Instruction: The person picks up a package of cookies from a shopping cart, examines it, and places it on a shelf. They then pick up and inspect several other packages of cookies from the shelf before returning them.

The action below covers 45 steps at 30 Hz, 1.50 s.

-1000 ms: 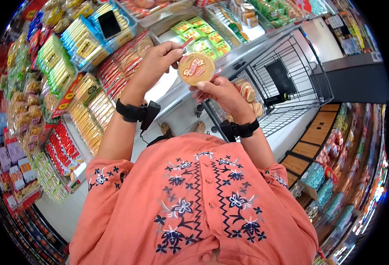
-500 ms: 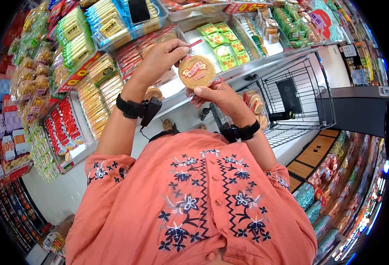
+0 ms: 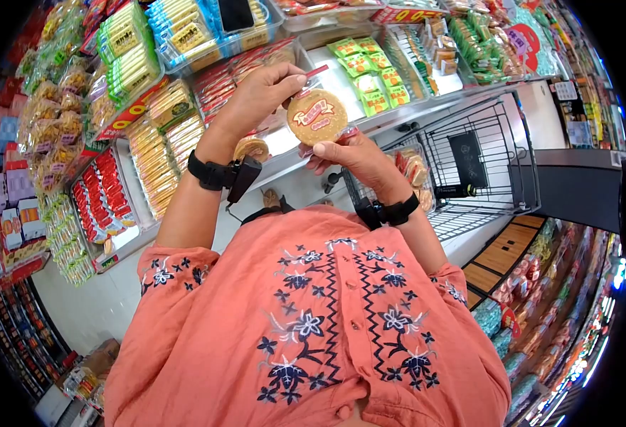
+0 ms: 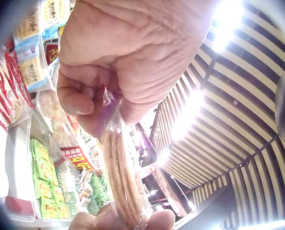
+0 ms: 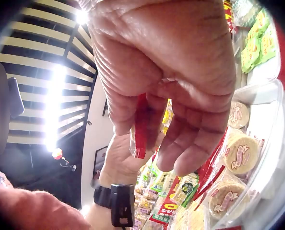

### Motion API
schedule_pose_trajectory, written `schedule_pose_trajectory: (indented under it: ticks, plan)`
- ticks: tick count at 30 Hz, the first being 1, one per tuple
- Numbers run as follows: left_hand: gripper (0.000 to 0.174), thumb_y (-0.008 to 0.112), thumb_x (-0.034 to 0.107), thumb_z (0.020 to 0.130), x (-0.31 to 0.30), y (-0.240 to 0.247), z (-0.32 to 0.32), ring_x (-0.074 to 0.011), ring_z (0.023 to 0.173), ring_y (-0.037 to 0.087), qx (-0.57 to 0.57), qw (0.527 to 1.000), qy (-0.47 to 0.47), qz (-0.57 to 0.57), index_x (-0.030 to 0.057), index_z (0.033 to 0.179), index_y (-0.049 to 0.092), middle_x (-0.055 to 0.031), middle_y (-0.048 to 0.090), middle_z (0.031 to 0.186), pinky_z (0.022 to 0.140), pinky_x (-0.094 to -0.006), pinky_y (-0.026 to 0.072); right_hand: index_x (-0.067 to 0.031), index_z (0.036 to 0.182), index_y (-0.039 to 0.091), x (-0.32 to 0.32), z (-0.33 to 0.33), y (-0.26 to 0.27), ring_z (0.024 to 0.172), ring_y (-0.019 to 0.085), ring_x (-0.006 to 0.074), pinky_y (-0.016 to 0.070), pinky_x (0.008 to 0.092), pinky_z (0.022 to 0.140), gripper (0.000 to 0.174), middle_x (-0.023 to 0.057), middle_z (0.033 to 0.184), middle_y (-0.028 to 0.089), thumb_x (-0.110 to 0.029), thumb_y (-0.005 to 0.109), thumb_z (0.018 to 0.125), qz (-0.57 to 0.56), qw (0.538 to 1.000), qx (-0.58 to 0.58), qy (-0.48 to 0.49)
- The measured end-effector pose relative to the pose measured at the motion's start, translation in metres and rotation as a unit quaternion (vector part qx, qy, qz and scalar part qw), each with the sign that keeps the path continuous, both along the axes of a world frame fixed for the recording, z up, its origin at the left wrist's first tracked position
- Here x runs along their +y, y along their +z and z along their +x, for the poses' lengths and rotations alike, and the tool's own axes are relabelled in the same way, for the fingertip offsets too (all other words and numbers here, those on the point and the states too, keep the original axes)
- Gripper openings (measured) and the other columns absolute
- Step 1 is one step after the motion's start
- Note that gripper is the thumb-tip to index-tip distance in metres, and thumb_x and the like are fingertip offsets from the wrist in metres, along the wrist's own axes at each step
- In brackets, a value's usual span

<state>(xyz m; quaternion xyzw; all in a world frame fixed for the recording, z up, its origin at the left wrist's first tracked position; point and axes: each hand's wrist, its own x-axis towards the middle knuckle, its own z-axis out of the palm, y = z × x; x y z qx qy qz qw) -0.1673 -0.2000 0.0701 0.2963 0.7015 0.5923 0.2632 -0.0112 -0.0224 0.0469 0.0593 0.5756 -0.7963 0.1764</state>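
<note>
A clear packet of round, flat biscuits [image 3: 317,119] with a red and white label is held up between both hands. My left hand [image 3: 262,96] pinches its upper end between thumb and fingers. My right hand [image 3: 359,158] grips the lower edge, the thumb lying over the front of the wrapper. In the left wrist view the biscuits [image 4: 118,167] show edge-on as a stack under the left hand [image 4: 133,57]. The right wrist view has a red wrapper end [image 5: 140,127] between the thumb and fingers of the right hand [image 5: 166,81].
Display trays of wrapped snacks stand ahead, with green packets [image 3: 370,75] in one. A phone [image 3: 236,14] lies on blue packets at the back. To the right is a black wire shopping cart [image 3: 469,164] containing biscuit packets [image 3: 416,174]. Similar round packets [image 5: 241,153] lie in a tray.
The head view has shifted, so shelves and cart sit further right and lower. The packet has turned a little, its label now more level. Both hands keep their hold.
</note>
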Motion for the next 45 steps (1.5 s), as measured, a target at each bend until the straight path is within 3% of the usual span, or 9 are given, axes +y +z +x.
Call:
schedule_pose_trajectory:
  ticks: [14,23,27,28,31,32,38,41,45]
  plan:
    - [0.028,0.063,0.033,0.100,-0.002,-0.006,-0.009,-0.0026,0.074,0.051,-0.030,0.999,0.004,-0.015,0.0072,0.110,0.068,0.0060,0.060,0.086,0.061,-0.0208,0.0410,-0.0027,0.119,0.066,-0.002,-0.011,-0.008,0.086,0.069,0.0143,0.0589,0.0287,0.074,0.040,0.0079,0.106,0.071,-0.031,0.074,0.092,0.010,1.000,-0.016,0.003]
    - [0.023,0.063,0.029,0.101,-0.008,-0.016,-0.024,-0.0029,0.080,0.053,0.006,1.000,-0.013,0.001,0.0072,0.109,0.067,0.0062,0.061,0.090,0.070,-0.0214,0.0444,-0.0002,0.123,0.063,-0.004,-0.027,-0.029,0.086,0.069,0.0167,0.0596,0.0296,0.072,0.045,0.0116,0.105,0.071,-0.033,0.072,0.093,0.016,0.998,-0.053,-0.006]
    - [0.021,0.064,0.022,0.100,-0.008,-0.032,-0.030,-0.0078,0.083,0.058,0.162,0.986,0.026,-0.031,0.0026,0.109,0.066,0.0002,0.067,0.093,0.075,-0.0253,0.0496,0.0022,0.127,0.057,0.000,-0.039,-0.050,0.087,0.070,0.0182,0.0597,0.0303,0.074,0.047,0.0150,0.110,0.069,-0.032,0.068,0.097,0.034,0.996,-0.082,-0.023]
    - [0.020,0.064,0.018,0.099,-0.008,-0.036,-0.031,-0.0147,0.083,0.064,0.209,0.975,0.040,-0.062,0.0024,0.111,0.066,-0.0069,0.071,0.094,0.078,-0.0285,0.0517,0.0031,0.131,0.052,-0.002,-0.039,-0.049,0.090,0.070,0.0194,0.0597,0.0313,0.075,0.049,0.0164,0.113,0.066,-0.032,0.064,0.099,0.047,0.994,-0.086,-0.050]
    - [0.020,0.064,0.017,0.098,-0.011,-0.048,-0.027,-0.0235,0.083,0.067,0.290,0.951,0.058,-0.089,0.0032,0.112,0.066,-0.0127,0.071,0.096,0.077,-0.0319,0.0520,0.0035,0.133,0.050,0.002,-0.041,-0.061,0.091,0.070,0.0202,0.0595,0.0324,0.078,0.050,0.0161,0.114,0.066,-0.033,0.061,0.101,0.058,0.989,-0.112,-0.080]
    - [0.019,0.064,0.017,0.097,-0.013,-0.056,-0.030,-0.0312,0.086,0.068,0.294,0.950,0.039,-0.102,0.0042,0.110,0.066,-0.0155,0.070,0.097,0.077,-0.0356,0.0524,0.0045,0.132,0.050,0.003,-0.042,-0.064,0.093,0.070,0.0213,0.0593,0.0332,0.079,0.048,0.0168,0.115,0.065,-0.032,0.059,0.102,0.070,0.987,-0.122,-0.083]
    - [0.015,0.063,0.018,0.096,-0.017,-0.081,-0.019,-0.0346,0.089,0.067,0.308,0.935,0.066,-0.164,0.0072,0.106,0.067,-0.0151,0.070,0.096,0.076,-0.0402,0.0522,0.0094,0.131,0.049,-0.002,-0.049,-0.086,0.099,0.069,0.0225,0.0596,0.0337,0.085,0.046,0.0182,0.118,0.063,-0.023,0.060,0.100,0.055,0.983,-0.122,-0.124]
    - [0.013,0.060,0.019,0.095,-0.018,-0.098,-0.019,-0.0371,0.090,0.066,0.341,0.929,0.059,-0.129,0.0081,0.098,0.065,-0.0148,0.069,0.095,0.075,-0.0456,0.0519,0.0110,0.131,0.049,-0.010,-0.056,-0.088,0.102,0.068,0.0221,0.0593,0.0335,0.088,0.046,0.0175,0.119,0.062,-0.020,0.060,0.100,0.060,0.982,-0.115,-0.140]
    - [0.012,0.060,0.016,0.094,-0.020,-0.117,-0.022,-0.0361,0.093,0.066,0.345,0.927,0.048,-0.138,0.0069,0.099,0.065,-0.0145,0.069,0.098,0.076,-0.0465,0.0522,0.0113,0.129,0.050,-0.020,-0.070,-0.098,0.099,0.067,0.0205,0.0587,0.0320,0.086,0.046,0.0154,0.114,0.063,-0.019,0.061,0.097,0.078,0.986,-0.099,-0.110]
